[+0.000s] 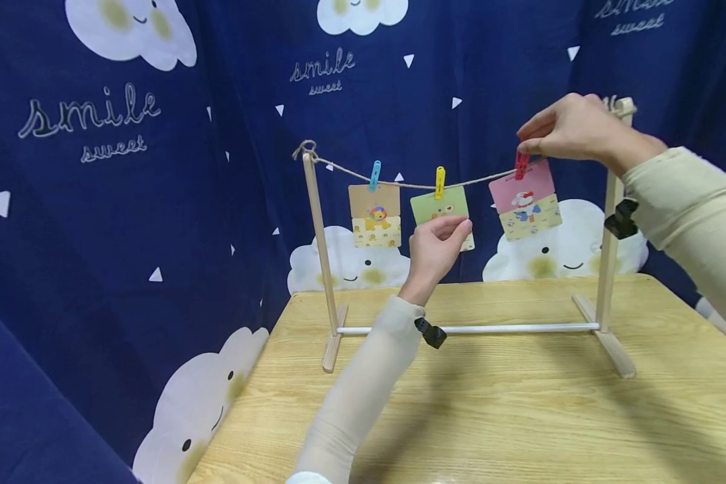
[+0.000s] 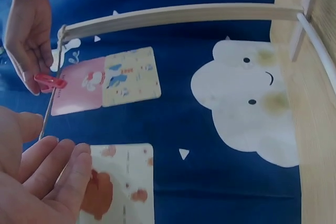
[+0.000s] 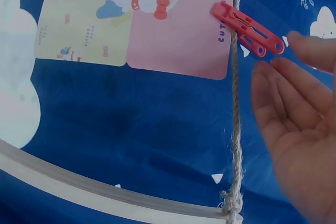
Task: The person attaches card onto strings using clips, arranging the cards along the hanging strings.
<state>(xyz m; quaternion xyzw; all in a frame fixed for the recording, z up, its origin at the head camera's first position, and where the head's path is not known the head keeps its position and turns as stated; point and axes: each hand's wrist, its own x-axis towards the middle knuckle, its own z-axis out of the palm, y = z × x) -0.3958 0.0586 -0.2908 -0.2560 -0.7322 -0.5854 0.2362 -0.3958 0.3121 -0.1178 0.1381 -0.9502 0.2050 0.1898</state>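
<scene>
A red clothespin (image 3: 247,29) clips a pink and yellow rabbit card (image 3: 178,30) to the string (image 3: 235,103). Close by the clothespin's handle ends is my right hand (image 1: 581,128); the right wrist view shows a small gap between its fingertips and the plastic. My left hand (image 1: 435,249) is raised in front of a green card (image 1: 426,203), its fingers loosely extended with nothing held, and hides part of that card. A yellow clothespin (image 1: 439,183) fastens the green card. Further left, a blue clothespin (image 1: 375,176) holds an orange lion card (image 1: 375,214).
The string runs between two wooden posts, left (image 1: 319,235) and right (image 1: 608,255), joined low down by a white rod (image 1: 520,328). Their feet stand on a wood-grain table (image 1: 490,403). Behind hangs a dark blue curtain (image 1: 236,168) with white clouds.
</scene>
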